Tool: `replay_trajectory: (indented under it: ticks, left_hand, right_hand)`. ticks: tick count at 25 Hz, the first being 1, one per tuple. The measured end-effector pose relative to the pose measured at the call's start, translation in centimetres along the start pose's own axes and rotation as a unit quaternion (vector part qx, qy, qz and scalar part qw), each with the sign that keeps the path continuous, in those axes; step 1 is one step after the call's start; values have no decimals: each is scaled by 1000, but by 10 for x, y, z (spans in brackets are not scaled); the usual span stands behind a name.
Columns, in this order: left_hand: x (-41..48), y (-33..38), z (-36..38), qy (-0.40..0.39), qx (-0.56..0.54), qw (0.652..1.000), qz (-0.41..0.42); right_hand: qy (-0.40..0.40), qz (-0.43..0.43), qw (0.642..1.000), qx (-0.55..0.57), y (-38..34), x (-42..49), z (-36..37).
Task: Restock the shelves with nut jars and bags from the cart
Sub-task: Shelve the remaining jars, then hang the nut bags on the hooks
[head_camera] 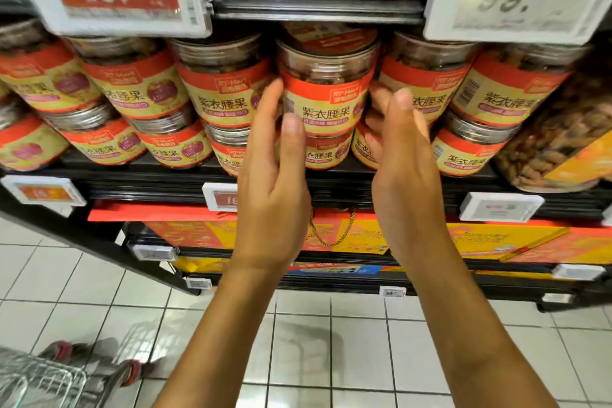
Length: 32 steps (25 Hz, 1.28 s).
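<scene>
Fingers [270, 103] of left hand [275, 182] and right hand [402, 169] press straight against nut jar [326, 99].

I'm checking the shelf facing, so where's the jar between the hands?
Head view, centre: the cashew jar sits in the upper layer on the shelf, stacked on a lower jar, between the left hand and the right hand.
</scene>
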<state>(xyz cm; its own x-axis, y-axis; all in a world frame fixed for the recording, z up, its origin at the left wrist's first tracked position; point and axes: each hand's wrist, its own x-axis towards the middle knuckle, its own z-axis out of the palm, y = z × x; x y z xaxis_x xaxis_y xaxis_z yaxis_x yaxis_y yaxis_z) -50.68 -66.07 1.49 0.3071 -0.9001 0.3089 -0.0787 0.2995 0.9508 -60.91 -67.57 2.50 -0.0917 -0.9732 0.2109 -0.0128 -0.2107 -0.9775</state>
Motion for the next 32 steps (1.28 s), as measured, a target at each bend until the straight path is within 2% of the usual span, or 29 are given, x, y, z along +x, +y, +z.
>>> replay_trajectory:
  ticks: [2,6,9,14,17,19,21,24,28,30,32]
  left_hand:
    - [-7,-7,-4,1,40,999,18]
    - [-7,-13,-3,-40,19,999,2]
    - [0,-15,2,-30,76,997,-2]
    - [-17,-20,-11,-57,108,993,7]
    - [-48,-36,-40,-18,177,983,-37]
    - [-48,-46,-64,6,223,973,-60]
    - [-33,-52,-78,-12,261,964,-55]
    - [-17,-54,-82,-73,289,954,-24]
    - [-10,-58,-81,-100,291,952,5]
    - [-11,-59,-89,-90,270,958,16]
    - [-12,-58,-109,-33,247,968,21]
  right_hand:
    - [54,-15,998,-13,4,-7,0]
    - [32,-9,999,-27,8,-8,3]
    - [32,-4,998,-45,10,0,5]
    - [19,-28,997,-63,21,-12,-1]
    - [-62,-83,982,-158,34,-42,8]
    - [-144,-71,965,-208,44,-50,26]
    - [-187,-54,954,-226,50,-45,45]
    - [-159,-49,959,-230,56,-42,65]
    - [-112,-50,967,-224,58,-39,73]
    - [-78,-53,971,-218,58,-38,75]
    - [-49,-64,977,-196,55,-45,85]
